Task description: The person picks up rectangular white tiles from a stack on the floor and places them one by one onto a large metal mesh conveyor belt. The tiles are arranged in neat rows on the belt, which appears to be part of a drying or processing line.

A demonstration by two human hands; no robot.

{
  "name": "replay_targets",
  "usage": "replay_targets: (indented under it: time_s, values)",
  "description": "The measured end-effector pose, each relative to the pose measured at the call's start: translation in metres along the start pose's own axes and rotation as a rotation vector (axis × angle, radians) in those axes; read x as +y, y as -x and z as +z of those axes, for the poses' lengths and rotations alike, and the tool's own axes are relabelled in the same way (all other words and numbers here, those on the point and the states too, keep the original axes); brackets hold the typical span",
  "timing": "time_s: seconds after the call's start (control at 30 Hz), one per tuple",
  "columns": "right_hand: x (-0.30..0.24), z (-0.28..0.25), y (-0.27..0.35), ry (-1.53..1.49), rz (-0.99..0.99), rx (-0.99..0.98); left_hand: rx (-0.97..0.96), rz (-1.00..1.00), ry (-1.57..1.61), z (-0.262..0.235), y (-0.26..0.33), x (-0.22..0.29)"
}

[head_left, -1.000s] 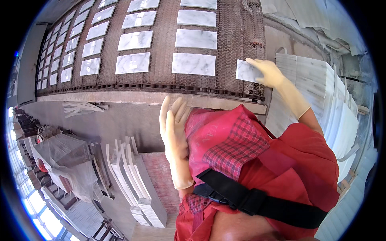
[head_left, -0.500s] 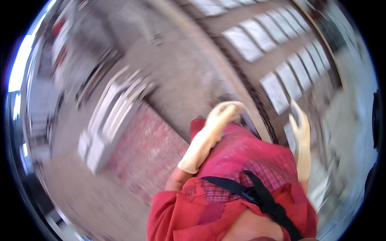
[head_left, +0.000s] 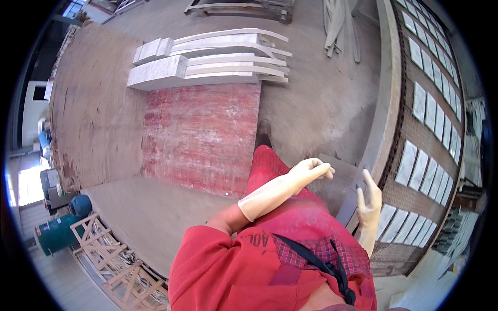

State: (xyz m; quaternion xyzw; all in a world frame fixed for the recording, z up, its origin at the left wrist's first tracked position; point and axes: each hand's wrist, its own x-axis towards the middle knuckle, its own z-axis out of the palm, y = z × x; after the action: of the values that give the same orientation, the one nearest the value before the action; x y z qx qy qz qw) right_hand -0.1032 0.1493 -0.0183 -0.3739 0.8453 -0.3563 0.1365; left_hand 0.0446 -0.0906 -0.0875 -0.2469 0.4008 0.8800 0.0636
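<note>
The gloved left hand (head_left: pixel 311 170) hangs loosely curled, its grip empty, over the red apron (head_left: pixel 290 207). The right hand (head_left: pixel 369 199), fingers spread and holding nothing, rests just beside the conveyor's grey edge (head_left: pixel 381 129), near the white tiles (head_left: pixel 415 166).

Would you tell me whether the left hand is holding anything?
Empty: the left hand hangs loosely curled over the red apron, with nothing in it.
</note>
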Motion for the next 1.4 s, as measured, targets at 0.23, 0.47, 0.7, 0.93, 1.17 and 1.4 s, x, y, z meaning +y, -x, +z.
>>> replay_targets:
  time_s: [0.23, 0.47, 0.7, 0.93, 1.17, 1.4]
  values:
    - [-0.039, 0.071, -0.109, -0.024, -0.075, -0.159, 0.391, 0.119, -0.018, -0.163, -0.036, 0.05]
    - [-0.059, 0.133, -0.225, -0.01, 0.255, -0.379, 0.945, -0.043, -0.434, -0.429, -0.08, 0.098]
    - [-0.07, 0.219, -0.375, 0.147, 0.385, -0.7, 1.192, -0.449, -0.863, -0.62, -0.078, 0.205]
    - [-0.079, 0.285, -0.442, 0.16, 0.34, -0.861, 1.376, -0.398, -1.353, -0.772, -0.08, 0.316]
    - [-0.07, 0.298, -0.456, 0.257, 0.664, -0.985, 1.263, -0.52, -1.703, -0.868, -0.102, 0.405]
    - [-0.066, 0.31, -0.468, 0.206, 0.873, -0.954, 1.133, -0.577, -1.826, -0.913, -0.115, 0.399]
